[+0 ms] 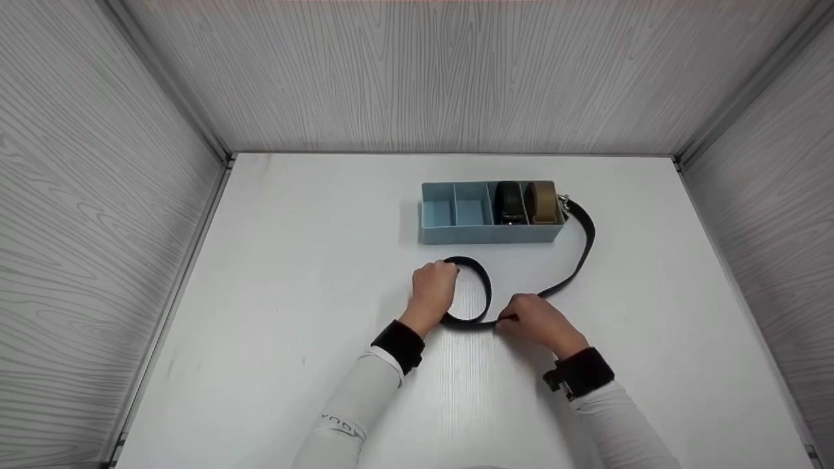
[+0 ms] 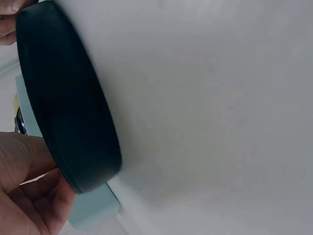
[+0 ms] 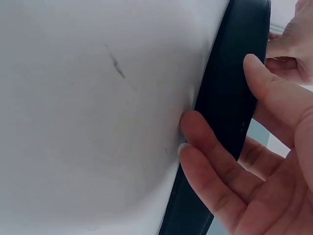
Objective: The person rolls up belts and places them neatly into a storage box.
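A black belt (image 1: 485, 286) stands on edge on the white table, curled into one loop at its left end. My left hand (image 1: 434, 286) grips the left side of that loop, and in the left wrist view its fingers wrap the edge of the belt (image 2: 68, 98). Farther along the strap, my right hand (image 1: 537, 320) pinches it between thumb and fingers, as the right wrist view shows with the belt (image 3: 234, 73) running through them. From there the strap curves up and right to a metal buckle (image 1: 565, 203) beside the blue organizer box.
The blue organizer box (image 1: 488, 234) has several compartments and stands behind the hands. A rolled black belt (image 1: 509, 202) and a rolled tan belt (image 1: 542, 202) fill its two right compartments. Grey wood-grain panels (image 1: 417, 78) enclose the table (image 1: 313, 228) at the back and sides.
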`<state>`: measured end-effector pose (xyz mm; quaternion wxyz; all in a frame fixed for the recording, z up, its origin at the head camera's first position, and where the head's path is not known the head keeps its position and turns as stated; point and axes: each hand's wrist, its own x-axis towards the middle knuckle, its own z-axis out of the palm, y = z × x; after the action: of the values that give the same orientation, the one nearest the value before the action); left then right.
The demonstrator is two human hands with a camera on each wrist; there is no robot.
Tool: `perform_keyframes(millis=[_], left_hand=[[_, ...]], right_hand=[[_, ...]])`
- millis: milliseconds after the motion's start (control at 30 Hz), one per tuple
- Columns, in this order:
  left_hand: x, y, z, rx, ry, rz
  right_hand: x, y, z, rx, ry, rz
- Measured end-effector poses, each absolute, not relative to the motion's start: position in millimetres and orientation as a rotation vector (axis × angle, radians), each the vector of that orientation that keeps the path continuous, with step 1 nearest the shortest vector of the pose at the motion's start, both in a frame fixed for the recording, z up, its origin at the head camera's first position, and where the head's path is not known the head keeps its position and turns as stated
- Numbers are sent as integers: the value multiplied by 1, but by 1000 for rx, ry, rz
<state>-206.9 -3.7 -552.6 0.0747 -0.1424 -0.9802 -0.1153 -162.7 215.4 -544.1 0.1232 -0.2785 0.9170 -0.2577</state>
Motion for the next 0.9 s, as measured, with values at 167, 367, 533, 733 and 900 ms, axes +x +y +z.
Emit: perform_keyframes(millis=[167,367,533,733,900], left_hand=[[-210,-15,-558,-492,-2829,-226],[-215,-39,-563,-566,-2772,-137],[-219,-63,-562,-508,-2796,-128],[-220,-86,-562,-460,-2828,-131],[-221,-99,-562,-424,-2830,-137]], right_hand=[[-164,221,-544,-757,2669,-770],[-169,240,-543,-624,2632,-793],[-176,269,-540,-506,2631,-779],[-184,304,-539,-373,2638,-774],[-190,325,-538,-315,2654,-769]])
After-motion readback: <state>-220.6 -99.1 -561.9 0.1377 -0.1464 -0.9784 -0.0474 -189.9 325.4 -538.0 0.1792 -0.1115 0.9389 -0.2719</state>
